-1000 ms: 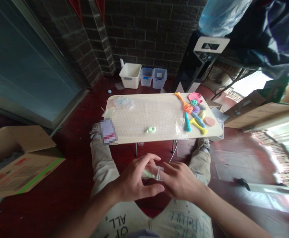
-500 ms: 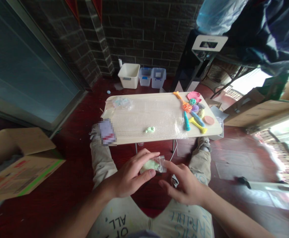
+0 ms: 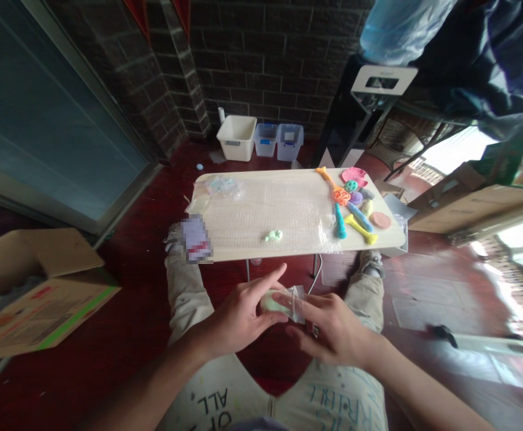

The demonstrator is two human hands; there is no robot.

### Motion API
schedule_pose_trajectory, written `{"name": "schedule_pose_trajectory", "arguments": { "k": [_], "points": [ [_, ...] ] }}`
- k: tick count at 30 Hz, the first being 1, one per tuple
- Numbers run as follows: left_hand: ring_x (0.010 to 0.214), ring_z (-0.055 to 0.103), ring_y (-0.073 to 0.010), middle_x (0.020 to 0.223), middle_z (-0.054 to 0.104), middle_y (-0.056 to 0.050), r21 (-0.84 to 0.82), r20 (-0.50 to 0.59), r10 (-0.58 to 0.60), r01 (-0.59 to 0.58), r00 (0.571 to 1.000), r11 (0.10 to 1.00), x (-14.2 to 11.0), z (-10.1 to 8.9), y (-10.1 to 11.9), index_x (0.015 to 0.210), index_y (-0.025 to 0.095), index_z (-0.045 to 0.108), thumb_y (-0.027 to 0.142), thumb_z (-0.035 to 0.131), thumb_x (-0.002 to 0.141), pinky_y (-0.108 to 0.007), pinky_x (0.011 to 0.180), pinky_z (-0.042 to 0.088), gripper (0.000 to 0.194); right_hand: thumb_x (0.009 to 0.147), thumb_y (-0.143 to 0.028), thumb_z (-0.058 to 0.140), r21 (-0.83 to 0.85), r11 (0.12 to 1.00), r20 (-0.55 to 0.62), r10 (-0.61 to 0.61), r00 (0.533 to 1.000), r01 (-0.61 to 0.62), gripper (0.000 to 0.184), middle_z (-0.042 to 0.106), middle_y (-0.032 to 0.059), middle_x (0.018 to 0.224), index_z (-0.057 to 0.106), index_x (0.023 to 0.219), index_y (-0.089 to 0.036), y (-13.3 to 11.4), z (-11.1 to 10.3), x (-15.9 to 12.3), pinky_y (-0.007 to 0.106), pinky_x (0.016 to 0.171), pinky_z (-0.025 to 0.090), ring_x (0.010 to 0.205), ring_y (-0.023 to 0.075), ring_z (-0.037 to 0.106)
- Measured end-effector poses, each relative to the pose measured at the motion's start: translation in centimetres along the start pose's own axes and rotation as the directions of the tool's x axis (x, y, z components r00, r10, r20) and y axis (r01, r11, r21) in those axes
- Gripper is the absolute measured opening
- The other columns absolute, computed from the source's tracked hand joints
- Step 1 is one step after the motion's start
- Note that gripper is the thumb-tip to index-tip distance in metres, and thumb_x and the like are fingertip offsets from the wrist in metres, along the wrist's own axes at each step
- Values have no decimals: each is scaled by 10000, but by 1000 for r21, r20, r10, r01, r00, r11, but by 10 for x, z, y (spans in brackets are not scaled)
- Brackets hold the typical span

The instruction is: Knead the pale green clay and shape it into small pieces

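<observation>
A small clear zip bag with a pale green lump of soft clay in it is above my lap. My left hand is closed around the bag's left end, thumb below and index finger raised. My right hand meets the bag from the right; its outstretched index finger reaches over or into the mouth, onto the clay, but I cannot tell which. The right thumb is apart, below. Something small and pale shows between the right fingers, too small to name. On the table ahead sits a small pale green clay piece.
The table carries bubble wrap, plastic bags and a blurred packet. Colourful modelled pieces, including a yellow bone shape, lie on its right. Storage bins stand beyond. A cardboard box is at left.
My right index finger has moved left, over the bag and onto the clay. My left index finger has lifted away from the bag. The view has shifted slightly.
</observation>
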State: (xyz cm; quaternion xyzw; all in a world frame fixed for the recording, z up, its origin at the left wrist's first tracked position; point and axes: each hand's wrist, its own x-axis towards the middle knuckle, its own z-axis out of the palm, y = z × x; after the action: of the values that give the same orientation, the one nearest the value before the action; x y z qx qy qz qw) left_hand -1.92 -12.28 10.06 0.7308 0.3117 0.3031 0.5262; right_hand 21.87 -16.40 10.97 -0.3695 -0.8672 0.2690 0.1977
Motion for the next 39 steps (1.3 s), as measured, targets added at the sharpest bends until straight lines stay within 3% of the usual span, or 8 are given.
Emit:
{"name": "schedule_pose_trajectory", "arguments": {
  "k": [6, 9, 14, 17, 21, 25, 32, 39],
  "points": [
    [1037, 706, -228, 1252, 691, -137, -284, 99, -147, 170, 984, 944, -6, -4, 3, 1579, 195, 392, 388, 742, 928, -338, 868, 580, 764, 983, -317, 552, -423, 900, 96, -72, 993, 106, 612, 666, 58, 897, 394, 1569, -238, 8, -3, -2, 295, 505, 398, 584, 184, 599],
    [961, 703, -198, 1206, 701, -124, -216, 71, -154, 166, 986, 962, -7, -4, 7, 1560, 202, 420, 355, 602, 1017, -323, 828, 572, 593, 967, -336, 560, -392, 914, 109, -60, 992, 99, 626, 693, 62, 911, 383, 1560, -239, 3, 1, 1, 301, 518, 413, 605, 197, 633],
    [1084, 691, -217, 1216, 712, -101, -112, -21, -96, 93, 995, 989, -6, 1, 14, 1591, 245, 361, 291, 625, 1007, -366, 975, 544, 643, 976, -368, 541, -206, 977, 86, -44, 995, 61, 704, 758, 89, 916, 265, 1572, -114, -4, 11, 7, 320, 555, 476, 682, 234, 706],
    [1164, 673, -238, 1287, 689, -120, -124, -63, -68, 60, 996, 990, -5, 1, 18, 1577, 245, 378, 318, 623, 1010, -384, 1026, 526, 622, 970, -321, 516, -333, 940, -10, -83, 997, 75, 620, 763, 151, 982, 341, 1516, -85, -3, 17, 9, 335, 561, 503, 697, 254, 711],
    [1117, 692, -225, 1282, 681, -129, -226, -76, -94, 75, 993, 971, -3, -1, 22, 1505, 225, 475, 362, 524, 1059, -359, 975, 559, 469, 923, -281, 579, -487, 874, -68, -54, 996, 14, 448, 738, 128, 930, 539, 1352, -158, 1, 24, 5, 323, 558, 527, 680, 248, 686],
    [1152, 697, -219, 1263, 704, -122, -393, -86, -138, 94, 987, 915, 1, 5, 24, 1392, 198, 561, 331, 621, 1018, -337, 986, 575, 401, 919, -242, 587, -508, 861, -161, -60, 985, -31, 521, 729, 147, 978, 501, 1426, -160, 2, 32, -2, 347, 610, 574, 721, 256, 687],
    [1063, 759, -244, 1154, 787, -147, -538, -172, -196, 75, 965, 840, 7, 15, 17, 1102, 135, 677, 275, 828, 857, -351, 923, 620, 320, 947, -221, 520, -353, 935, -251, -60, 966, -34, 667, 740, 139, 974, 322, 1577, -130, -2, 32, -5, 339, 600, 598, 697, 243, 698],
    [1033, 782, -248, 1156, 798, -143, -486, -223, -179, 50, 958, 873, 3, 21, 18, 1097, 142, 703, 238, 862, 816, -328, 887, 645, 337, 983, -226, 558, -7, 999, -300, 35, 953, -39, 609, 728, 73, 874, 344, 1551, -178, -13, 11, -2, 287, 572, 575, 614, 182, 670]
  ]
}}
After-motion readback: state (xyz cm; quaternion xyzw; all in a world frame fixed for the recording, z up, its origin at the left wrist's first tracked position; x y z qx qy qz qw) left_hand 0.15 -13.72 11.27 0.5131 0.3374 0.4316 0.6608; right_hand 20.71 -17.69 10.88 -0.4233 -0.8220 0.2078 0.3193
